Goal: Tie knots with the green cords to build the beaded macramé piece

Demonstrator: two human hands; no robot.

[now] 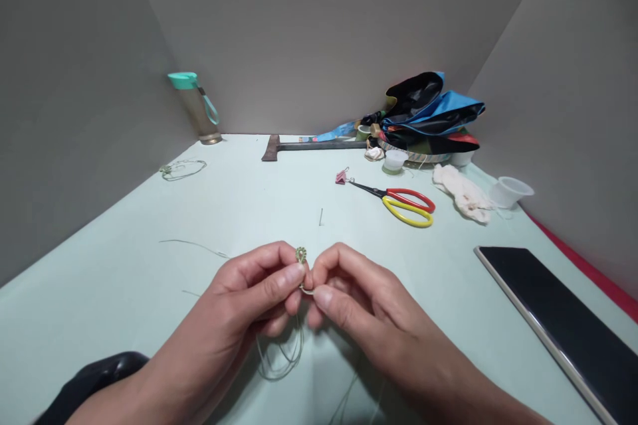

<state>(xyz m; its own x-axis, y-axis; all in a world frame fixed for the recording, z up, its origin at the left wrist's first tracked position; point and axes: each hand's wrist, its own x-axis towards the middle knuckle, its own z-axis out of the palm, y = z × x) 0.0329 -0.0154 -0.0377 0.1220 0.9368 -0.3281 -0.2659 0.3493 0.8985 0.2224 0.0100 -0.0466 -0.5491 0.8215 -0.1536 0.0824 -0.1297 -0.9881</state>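
Between thumb and forefinger, my left hand (259, 285) pinches a small green knotted cord piece (300, 255) whose looped top sticks up above the fingertips. My right hand (353, 292) is closed close beside it, thumb and forefinger pinching a pale cord end (308, 291) that comes out of the knotwork. Loose green cord (284, 372) hangs in loops below the left fingers. Thin strands (194, 243) stretch out left of that hand onto the table. Fingers cover the lower part of the knotwork.
Scissors (399, 202) with red and yellow handles lie ahead, near a pink binder clip (341, 176). Farther back are a hammer-like tool (314, 145), a bottle (197, 106), a coil of cord (182, 169) and a blue-black fabric bundle (431, 116). A dark-screened phone (553, 325) lies right.
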